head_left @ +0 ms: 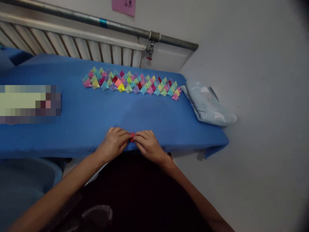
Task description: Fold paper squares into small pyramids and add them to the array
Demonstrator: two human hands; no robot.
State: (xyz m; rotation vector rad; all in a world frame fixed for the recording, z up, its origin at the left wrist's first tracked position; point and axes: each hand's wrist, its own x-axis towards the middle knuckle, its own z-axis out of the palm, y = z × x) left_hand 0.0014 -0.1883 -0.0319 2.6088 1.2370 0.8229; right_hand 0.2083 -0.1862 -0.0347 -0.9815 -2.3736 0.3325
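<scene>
Between my two hands is a small piece of red folded paper (132, 137), mostly covered by fingertips. My left hand (115, 141) pinches its left side, and my right hand (147, 143) pinches the right side. Both hands are just above the near edge of the blue-covered table (96, 112). Farther back on the cloth, several origami paper pieces (129, 87) stand in tight rows, in pink, yellow, green, blue, purple and red. How far the red paper is folded cannot be made out.
A folded light-blue patterned cloth (205, 104) lies at the table's right end against the wall. Behind the table run a white radiator (72, 45) and a metal pipe (125, 30) with a valve. A blurred-out patch covers something on the left. A blue chair (29, 177) is at lower left.
</scene>
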